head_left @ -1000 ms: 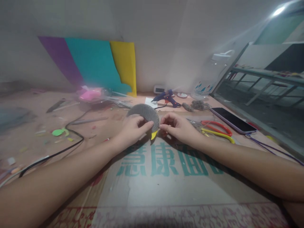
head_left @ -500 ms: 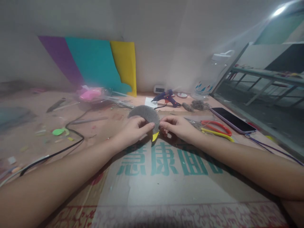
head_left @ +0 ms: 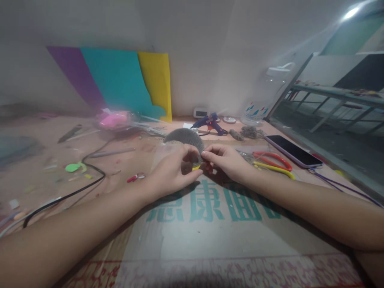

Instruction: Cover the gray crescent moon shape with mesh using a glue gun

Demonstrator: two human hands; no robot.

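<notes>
The right hand's grip (head_left: pixel 226 161) has thumb and forefinger together, seemingly pinching the right edge of the grey ridged disc (head_left: pixel 185 138). The left hand's grip (head_left: pixel 171 168) is parted, thumb away from forefinger, around the disc's yellow tip (head_left: pixel 196 168); whether its hidden fingers touch the disc, I cannot tell. The disc sits between both hands, above the cardboard (head_left: pixel 192 240) on the surface (head_left: pixel 120 134). It looks light and fairly stiff, its ridges unlikely to slip; the rim suits a pinch, while the thin tip could bend.

Both bare hands (head_left: pixel 172 168) (head_left: pixel 226 162) close together
</notes>
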